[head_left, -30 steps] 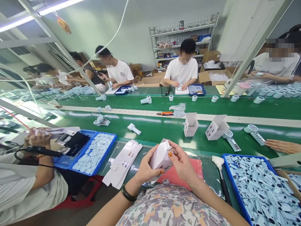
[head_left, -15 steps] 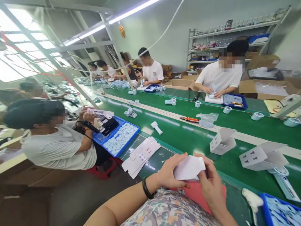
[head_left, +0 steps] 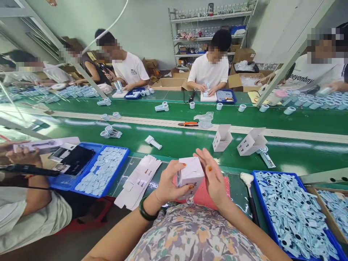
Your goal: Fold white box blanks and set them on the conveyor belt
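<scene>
A small white carton [head_left: 191, 169] stands over the red mat [head_left: 208, 194] in front of me, its top flaps lying closed. My left hand [head_left: 166, 183] grips it from the left, thumb and fingers around its near and far sides. On the carton's other side my right hand [head_left: 214, 179] has its fingers stretched out and close together, palm toward the box; whether it touches cannot be told. Flat unfolded cartons [head_left: 140, 181] with small printed pictures lie to the left of my left hand. A white-headed, dark-handled mallet [head_left: 250, 195] lies to the right of my right hand.
Two open-topped white cartons [head_left: 222, 139] [head_left: 251, 143] stand on the green belt [head_left: 179, 145]. A blue tray [head_left: 288, 203] of light-blue parts is at right. Another blue tray [head_left: 102, 170] is at left, near a seated co-worker. Orange pliers [head_left: 188, 124] lie farther off. Several people work opposite.
My view has swung to the right. The carton has turned more upright, with its flapped top showing. My right hand has gone from curled around the carton to stretched fingers beside it.
</scene>
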The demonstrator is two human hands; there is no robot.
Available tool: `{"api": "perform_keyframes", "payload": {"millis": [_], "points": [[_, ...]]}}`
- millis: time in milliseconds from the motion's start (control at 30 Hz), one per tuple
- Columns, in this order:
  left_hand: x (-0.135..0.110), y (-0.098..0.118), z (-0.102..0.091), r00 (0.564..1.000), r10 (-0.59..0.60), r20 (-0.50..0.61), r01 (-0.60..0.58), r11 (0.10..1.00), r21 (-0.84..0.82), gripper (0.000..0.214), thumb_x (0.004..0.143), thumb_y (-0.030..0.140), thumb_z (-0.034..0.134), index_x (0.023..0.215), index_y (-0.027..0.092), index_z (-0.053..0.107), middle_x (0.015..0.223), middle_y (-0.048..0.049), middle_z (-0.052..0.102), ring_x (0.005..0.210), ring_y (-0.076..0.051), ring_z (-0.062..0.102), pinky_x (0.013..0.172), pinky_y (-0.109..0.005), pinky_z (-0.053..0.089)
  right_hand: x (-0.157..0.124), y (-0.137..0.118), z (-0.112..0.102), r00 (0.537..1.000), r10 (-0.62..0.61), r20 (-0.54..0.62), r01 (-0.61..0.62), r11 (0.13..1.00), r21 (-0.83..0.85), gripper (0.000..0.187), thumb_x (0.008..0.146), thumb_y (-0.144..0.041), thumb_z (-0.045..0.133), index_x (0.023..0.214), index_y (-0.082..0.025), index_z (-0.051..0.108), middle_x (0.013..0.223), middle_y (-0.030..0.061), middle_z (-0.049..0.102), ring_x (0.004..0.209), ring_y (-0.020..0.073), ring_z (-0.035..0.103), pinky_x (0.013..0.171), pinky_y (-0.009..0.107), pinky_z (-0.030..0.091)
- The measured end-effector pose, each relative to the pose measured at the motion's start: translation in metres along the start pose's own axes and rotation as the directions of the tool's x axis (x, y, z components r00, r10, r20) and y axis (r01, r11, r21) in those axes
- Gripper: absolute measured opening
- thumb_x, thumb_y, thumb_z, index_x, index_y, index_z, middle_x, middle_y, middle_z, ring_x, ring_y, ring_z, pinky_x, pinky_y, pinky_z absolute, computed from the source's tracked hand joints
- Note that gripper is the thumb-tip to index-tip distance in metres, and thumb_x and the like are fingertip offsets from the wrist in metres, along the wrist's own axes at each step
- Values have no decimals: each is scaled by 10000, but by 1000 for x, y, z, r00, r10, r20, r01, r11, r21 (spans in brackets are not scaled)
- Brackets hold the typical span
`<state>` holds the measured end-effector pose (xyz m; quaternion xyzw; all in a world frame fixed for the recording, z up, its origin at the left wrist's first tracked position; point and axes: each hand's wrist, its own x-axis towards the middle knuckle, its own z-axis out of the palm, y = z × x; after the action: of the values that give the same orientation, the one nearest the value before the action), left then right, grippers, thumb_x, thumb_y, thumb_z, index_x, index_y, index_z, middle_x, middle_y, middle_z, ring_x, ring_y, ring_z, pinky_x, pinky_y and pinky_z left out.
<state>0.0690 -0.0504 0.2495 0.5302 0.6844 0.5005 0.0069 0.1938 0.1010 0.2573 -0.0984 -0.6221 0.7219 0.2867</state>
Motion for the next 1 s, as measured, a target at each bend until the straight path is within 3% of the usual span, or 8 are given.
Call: {"api": "perform_keyframes", "payload": {"millis": [67,167,267,367,467,633,833,1000], "points": [[2,2,0,996,13,-93,-23,994,-105,538,876,440,803,1304,304,506,1082,-52,605,943,-240,579,827,-375,503,-1,1,-4,994,-34,106,33,999,7,747,1015,-644,526,1662,-379,262,1698,99,368,1518,285,458,1206,493,462],[5,10,1,991,-119,-59,92,936,-340,531,881,565,796,1254,290,536,1138,-63,580,1016,-258,574,877,-389,492,-4,5,-7,979,-94,181,134,966,-220,880,927,-652,675,1660,-380,270,1630,112,444,1482,301,483,1175,474,490],[7,22,4,927,-366,79,329,695,-639,513,900,702,694,1079,237,571,1160,-77,572,1008,-252,570,834,-351,488,-7,9,-9,953,-231,194,294,857,-423,887,906,-614,723,1651,-380,302,1526,116,519,1402,311,534,1138,487,514],[11,33,10,799,-559,219,485,386,-785,413,868,523,773,941,226,495,1082,-32,577,841,-176,540,708,-268,439,-10,11,-11,925,-283,254,377,768,-517,902,910,-587,726,1662,-391,267,1503,117,524,1357,319,555,1106,503,533],[15,42,14,732,-608,309,542,245,-804,404,810,415,798,1021,244,499,1082,-16,580,788,-152,530,674,-246,426,-13,11,-13,918,-284,278,395,728,-560,899,936,-534,703,1678,-375,220,1509,129,508,1349,326,554,1107,525,529],[20,43,17,729,-616,298,590,345,-730,388,800,366,756,1092,240,533,1119,-28,586,867,-173,542,759,-273,454,-13,11,-16,906,-284,314,422,678,-602,893,957,-515,675,1688,-341,192,1502,149,502,1347,332,554,1098,520,538],[22,39,15,770,-567,293,584,441,-682,333,823,305,677,1120,250,538,1206,-39,612,1032,-218,577,891,-327,498,-11,11,-18,886,-300,354,462,623,-631,910,970,-518,652,1697,-319,144,1481,169,494,1328,339,562,1077,524,553],[18,30,15,793,-550,263,565,501,-655,329,811,250,657,1130,248,574,1210,-40,612,1027,-215,581,886,-324,501,-12,14,-15,890,-302,341,455,632,-627,895,978,-507,640,1700,-303,153,1464,172,506,1316,342,561,1066,521,554]]}}
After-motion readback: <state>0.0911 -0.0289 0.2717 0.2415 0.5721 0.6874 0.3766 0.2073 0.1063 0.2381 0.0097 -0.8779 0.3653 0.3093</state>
